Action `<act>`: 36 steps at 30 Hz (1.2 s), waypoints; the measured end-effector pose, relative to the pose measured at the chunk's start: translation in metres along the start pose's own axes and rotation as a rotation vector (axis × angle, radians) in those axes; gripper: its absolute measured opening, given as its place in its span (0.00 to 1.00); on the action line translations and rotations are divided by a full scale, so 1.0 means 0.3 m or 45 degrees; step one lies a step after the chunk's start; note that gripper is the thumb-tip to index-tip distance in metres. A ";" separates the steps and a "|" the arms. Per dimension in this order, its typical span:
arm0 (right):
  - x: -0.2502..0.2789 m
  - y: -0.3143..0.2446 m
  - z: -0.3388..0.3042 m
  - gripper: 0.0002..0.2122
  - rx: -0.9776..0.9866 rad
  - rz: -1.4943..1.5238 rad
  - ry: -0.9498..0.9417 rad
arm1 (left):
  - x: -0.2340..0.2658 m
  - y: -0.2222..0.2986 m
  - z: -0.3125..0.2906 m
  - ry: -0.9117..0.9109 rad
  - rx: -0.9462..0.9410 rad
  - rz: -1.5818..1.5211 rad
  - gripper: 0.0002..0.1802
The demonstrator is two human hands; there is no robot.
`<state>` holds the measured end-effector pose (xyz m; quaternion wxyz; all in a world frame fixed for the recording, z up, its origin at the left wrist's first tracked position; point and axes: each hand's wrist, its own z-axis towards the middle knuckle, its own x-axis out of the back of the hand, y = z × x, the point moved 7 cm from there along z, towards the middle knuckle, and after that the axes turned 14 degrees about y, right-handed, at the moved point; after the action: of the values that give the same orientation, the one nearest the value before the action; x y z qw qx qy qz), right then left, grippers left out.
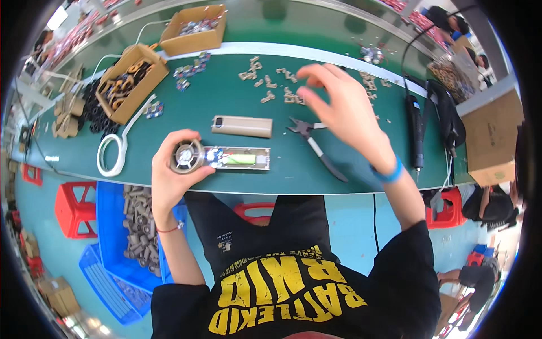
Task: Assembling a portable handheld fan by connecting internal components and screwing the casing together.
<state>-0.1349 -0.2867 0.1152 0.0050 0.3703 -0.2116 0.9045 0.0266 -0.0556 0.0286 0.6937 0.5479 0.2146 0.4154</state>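
My left hand [167,183] grips a small handheld fan [188,157] by its round grey-brown head, near the table's front edge. The fan's handle lies open, showing a small circuit board and a green battery [241,159]. Just beyond it rests a loose grey-brown handle cover [244,126]. Over the right middle of the table, my right hand [344,104] hovers with thumb and fingers apart, nothing visible between them. Beside its fingertips lie several small beige plastic pieces [291,97]. Diagonal cutting pliers [316,146] with dark grips lie between my hands.
At the left are a cardboard box of dark and orange rings [125,85], black rings [99,110] and a white tape roll [107,161]. Small circuit boards [192,68] lie near another box [195,28]. An electric screwdriver [416,133] and large carton [491,138] occupy the right.
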 end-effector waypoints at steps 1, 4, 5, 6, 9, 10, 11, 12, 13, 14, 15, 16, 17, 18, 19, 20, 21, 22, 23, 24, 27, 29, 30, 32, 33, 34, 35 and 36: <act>0.028 -0.111 -0.012 0.10 0.002 0.448 -0.069 | 0.006 -0.002 0.001 -0.006 -0.033 0.033 0.32; 0.228 -0.381 -0.122 0.07 -0.316 0.788 -0.535 | -0.004 -0.006 0.016 -0.025 -0.038 0.018 0.31; 0.273 -0.448 -0.144 0.07 -0.113 0.822 -0.112 | 0.002 0.000 0.011 -0.016 -0.023 0.030 0.31; 0.343 -0.518 -0.173 0.07 0.076 0.756 0.336 | -0.026 0.006 0.027 -0.055 -0.036 -0.002 0.32; 0.286 -0.491 -0.172 0.08 0.025 0.801 0.252 | 0.038 -0.008 -0.009 0.027 -0.047 0.033 0.32; 0.284 -0.491 -0.164 0.08 0.008 0.780 0.233 | 0.032 -0.006 0.003 0.015 -0.056 0.058 0.32; 0.285 -0.493 -0.164 0.08 -0.008 0.763 0.214 | 0.026 -0.010 0.004 -0.010 -0.055 0.037 0.32; 0.286 -0.490 -0.168 0.08 -0.018 0.754 0.201 | 0.015 -0.011 0.008 -0.032 -0.062 0.024 0.32; 0.287 -0.485 -0.169 0.08 -0.026 0.751 0.186 | 0.006 -0.009 0.012 -0.036 -0.062 0.019 0.32; 0.288 -0.479 -0.167 0.08 -0.032 0.753 0.169 | -0.002 -0.007 0.016 -0.041 -0.064 0.020 0.32; 0.287 -0.484 -0.170 0.08 -0.038 0.752 0.149 | -0.003 -0.007 0.014 -0.044 -0.065 0.017 0.32; 0.285 -0.489 -0.171 0.08 -0.043 0.754 0.128 | -0.002 -0.007 0.010 -0.041 -0.062 0.014 0.32; 0.283 -0.492 -0.171 0.08 -0.048 0.758 0.106 | 0.000 -0.006 0.007 -0.033 -0.057 0.003 0.32; 0.287 -0.489 -0.172 0.08 -0.058 0.762 0.089 | -0.005 -0.004 0.008 -0.033 -0.051 -0.005 0.32; 0.289 -0.487 -0.173 0.08 -0.068 0.766 0.071 | -0.010 -0.003 0.012 -0.034 -0.047 -0.003 0.32; 0.291 -0.485 -0.172 0.09 -0.078 0.770 0.053 | -0.017 0.001 0.019 -0.045 -0.061 0.001 0.32; 0.289 -0.482 -0.173 0.09 -0.084 0.783 0.030 | -0.017 0.002 0.019 -0.048 -0.073 0.011 0.32; 0.285 -0.479 -0.173 0.09 -0.089 0.795 0.007 | -0.014 0.001 0.018 -0.041 -0.067 0.018 0.32; 0.281 -0.477 -0.174 0.09 -0.094 0.807 -0.017 | -0.012 0.000 0.018 -0.039 -0.064 0.011 0.32; 0.271 -0.478 -0.178 0.09 -0.090 0.821 -0.040 | -0.002 -0.003 0.013 -0.030 -0.068 0.005 0.32; 0.248 -0.493 -0.184 0.09 -0.066 0.847 -0.109 | 0.020 -0.014 0.002 -0.006 -0.024 -0.003 0.32; 0.244 -0.518 -0.191 0.10 -0.044 0.840 -0.150 | 0.021 -0.016 0.003 -0.012 -0.034 -0.029 0.32; 0.216 -0.484 -0.180 0.09 -0.102 0.625 -0.127 | -0.002 -0.001 0.015 -0.045 -0.035 -0.020 0.32; 0.039 -0.412 -0.107 0.10 0.450 0.266 -0.169 | -0.004 0.015 0.023 -0.052 -0.069 0.001 0.31; -0.055 -0.312 -0.070 0.10 0.218 0.531 -0.071 | -0.007 0.010 0.020 -0.068 -0.062 0.024 0.32; -0.123 -0.274 -0.045 0.10 0.254 0.297 -0.145 | -0.002 0.003 0.015 -0.082 -0.051 0.048 0.33; -0.194 -0.236 -0.035 0.13 0.306 0.162 -0.194 | 0.000 -0.006 0.012 -0.085 -0.034 0.030 0.34; -0.239 -0.217 -0.023 0.13 0.313 0.161 -0.182 | 0.000 -0.015 0.012 -0.085 -0.037 0.004 0.34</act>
<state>-0.0765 -0.2143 0.0872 -0.1126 0.4174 -0.1219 0.8934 0.0308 -0.0581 0.0254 0.7078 0.5515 0.1845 0.4010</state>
